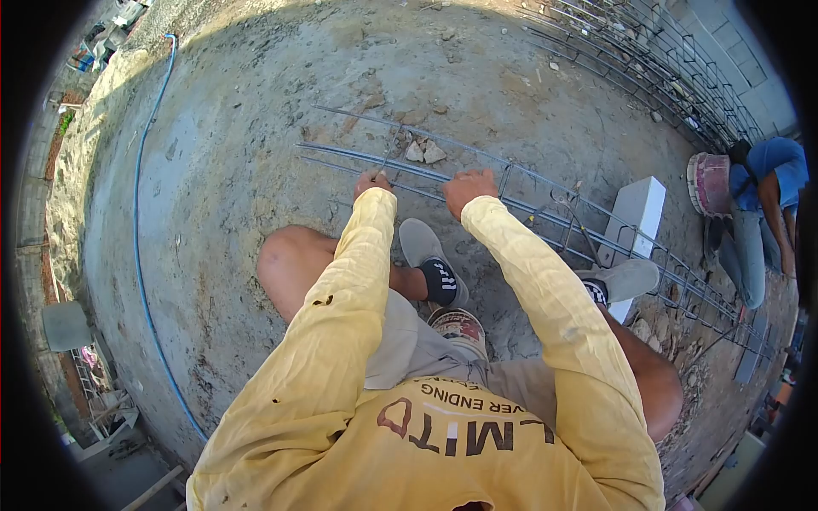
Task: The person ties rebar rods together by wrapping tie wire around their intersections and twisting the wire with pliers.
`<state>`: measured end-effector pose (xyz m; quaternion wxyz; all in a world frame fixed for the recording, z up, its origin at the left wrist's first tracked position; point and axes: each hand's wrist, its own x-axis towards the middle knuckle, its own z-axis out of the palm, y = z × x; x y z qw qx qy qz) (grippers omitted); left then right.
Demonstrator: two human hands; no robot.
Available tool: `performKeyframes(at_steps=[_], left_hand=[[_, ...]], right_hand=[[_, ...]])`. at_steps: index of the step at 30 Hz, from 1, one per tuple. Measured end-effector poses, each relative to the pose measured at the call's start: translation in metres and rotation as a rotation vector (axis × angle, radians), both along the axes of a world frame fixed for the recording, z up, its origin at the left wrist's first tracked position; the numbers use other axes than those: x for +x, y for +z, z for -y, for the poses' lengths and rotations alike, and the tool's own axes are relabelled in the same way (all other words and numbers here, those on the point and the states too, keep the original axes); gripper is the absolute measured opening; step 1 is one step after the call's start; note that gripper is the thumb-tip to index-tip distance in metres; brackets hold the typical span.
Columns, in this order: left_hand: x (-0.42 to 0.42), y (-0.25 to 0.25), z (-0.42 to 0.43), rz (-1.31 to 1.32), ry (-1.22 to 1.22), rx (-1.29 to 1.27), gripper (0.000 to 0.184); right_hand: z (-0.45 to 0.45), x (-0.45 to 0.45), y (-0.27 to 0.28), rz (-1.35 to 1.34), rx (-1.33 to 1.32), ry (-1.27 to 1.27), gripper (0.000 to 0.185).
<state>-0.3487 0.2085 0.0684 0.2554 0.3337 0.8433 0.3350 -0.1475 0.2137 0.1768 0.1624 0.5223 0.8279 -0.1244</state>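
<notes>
A long cage of thin steel rebar [545, 215] with square stirrups runs across the ground in front of me, from upper left to lower right. My left hand [372, 181] is closed near its left end, pinching the lower part of a thin steel stirrup [389, 152] that crosses the bars. Farther right, my right hand [470, 189] makes a fist around the bars; its fingertips are hidden. A pale block [635, 213] lies beneath the cage on the right. Between my legs is a paint bucket [460, 328].
Small stones [424, 152] lie just beyond the bars. A blue hose [141, 196] curves along the left. More rebar cages [630, 68] stand at upper right. At far right a person in blue [771, 175] bends beside a pink bucket [710, 183].
</notes>
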Motion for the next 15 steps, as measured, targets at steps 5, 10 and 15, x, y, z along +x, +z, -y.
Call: performKeyframes(at_steps=[5,10,15], left_hand=[[0.002,-0.013,-0.004,0.035,0.017,-0.061,0.027],[-0.01,-0.039,-0.012,0.333,0.126,-0.018,0.026],[-0.002,-0.023,0.004,0.624,0.59,-0.019,0.039]], right_hand=[[0.0,-0.007,-0.009,0.004,0.031,-0.004,0.026],[-0.003,-0.017,-0.016,0.003,0.068,-0.005,0.026],[-0.011,-0.026,-0.016,0.002,0.105,0.061,0.025]])
